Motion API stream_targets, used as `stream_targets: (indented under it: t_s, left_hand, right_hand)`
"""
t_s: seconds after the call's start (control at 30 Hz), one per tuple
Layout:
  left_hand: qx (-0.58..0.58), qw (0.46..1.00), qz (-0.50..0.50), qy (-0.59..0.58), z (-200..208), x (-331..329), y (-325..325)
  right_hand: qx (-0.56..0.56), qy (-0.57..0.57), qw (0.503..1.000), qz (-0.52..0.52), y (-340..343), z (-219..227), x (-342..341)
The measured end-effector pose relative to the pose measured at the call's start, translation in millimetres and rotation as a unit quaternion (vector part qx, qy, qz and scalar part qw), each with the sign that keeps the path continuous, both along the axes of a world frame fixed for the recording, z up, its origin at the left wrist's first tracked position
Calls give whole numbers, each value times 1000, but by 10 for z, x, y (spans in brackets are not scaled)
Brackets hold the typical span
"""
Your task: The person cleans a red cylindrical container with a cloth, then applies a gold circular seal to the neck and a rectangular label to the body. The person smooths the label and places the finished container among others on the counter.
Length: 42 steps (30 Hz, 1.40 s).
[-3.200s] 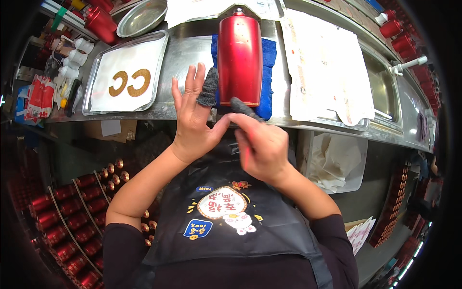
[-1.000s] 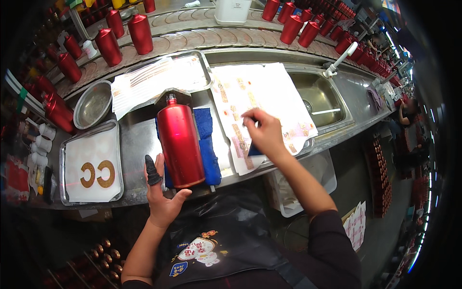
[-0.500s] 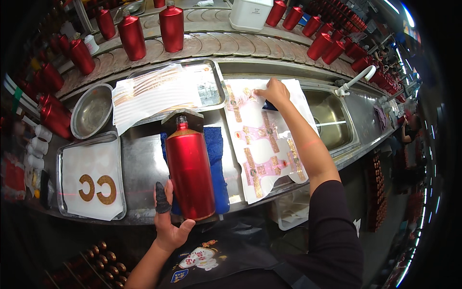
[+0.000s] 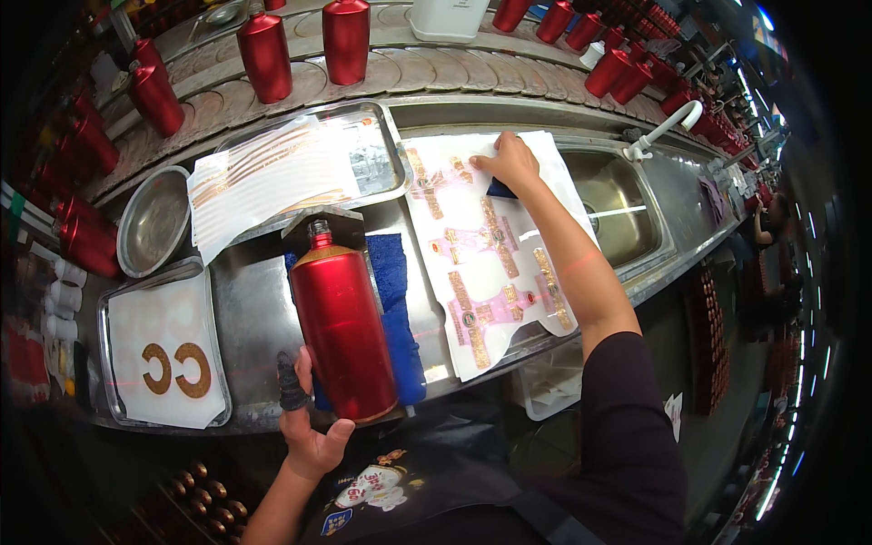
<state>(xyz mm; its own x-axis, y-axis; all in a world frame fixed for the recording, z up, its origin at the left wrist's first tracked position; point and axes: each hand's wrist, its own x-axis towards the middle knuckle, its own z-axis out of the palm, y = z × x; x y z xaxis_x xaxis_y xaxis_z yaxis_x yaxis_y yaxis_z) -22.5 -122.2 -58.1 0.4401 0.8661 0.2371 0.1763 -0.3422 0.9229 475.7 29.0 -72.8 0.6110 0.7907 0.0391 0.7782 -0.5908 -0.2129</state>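
A red metallic bottle point(image 4: 347, 331) with a dark threaded neck leans against an angled metal rest point(image 4: 343, 223), over a blue cloth point(image 4: 400, 318). My left hand point(image 4: 309, 427) is by the bottle's lower left side, fingers and thumb apart; a black cover wraps one finger. Whether it touches the bottle is unclear. On the right lies a white sheet point(image 4: 431, 318) bearing pink and gold decals point(image 4: 486, 313). At its far edge, my right hand point(image 4: 510, 165) is closed around a dark blue flat piece point(image 4: 500, 189), partly hidden, with thumb and fingertips at a decal.
A tray point(image 4: 209, 413) at left carries two gold C-shaped pieces point(image 4: 191, 371). Behind are a metal bowl point(image 4: 153, 227), striped sheets point(image 4: 272, 177) on another tray point(image 4: 395, 177), and a conveyor point(image 4: 454, 86) with red bottles point(image 4: 347, 41). A sink point(image 4: 622, 204) with a white faucet point(image 4: 668, 127) is at right.
The view has shifted slightly, moving the worktop things leftward. My left thumb is a little farther from the bottle's base. My right hand stays at the sheet's far edge.
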Motion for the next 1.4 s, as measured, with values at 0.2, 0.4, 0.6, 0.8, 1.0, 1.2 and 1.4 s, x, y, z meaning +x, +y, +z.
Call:
stream_targets:
  t_s: [0.2, 0.4, 0.6, 0.8, 1.0, 1.2, 1.4]
  left_hand:
    - [-4, 1000, -5, -3, 9, -8, 0]
    - [-24, 1000, -1, -18, -21, -17, -2]
    - [-34, 999, 3, -43, -15, 6, -20]
    - [-37, 998, -8, -48, -33, -4, -8]
    - [-21, 999, -16, -21, -64, -56, 11]
    - [-75, 996, -36, -24, -82, -93, -28]
    - [-87, 994, -25, -56, -153, -65, -19]
  right_hand:
    - [-8, -12, 1000, -11, 70, 36, 39]
    - [47, 51, 997, 45, -190, 128, -211]
    - [30, 36, 983, 178, -459, 177, -719]
    - [18, 34, 995, 94, -333, 103, -678]
    - [10, 28, 999, -33, -276, 13, -146]
    - [31, 67, 997, 9, -244, -114, -151]
    - [-6, 58, 998, -25, -107, -185, -189]
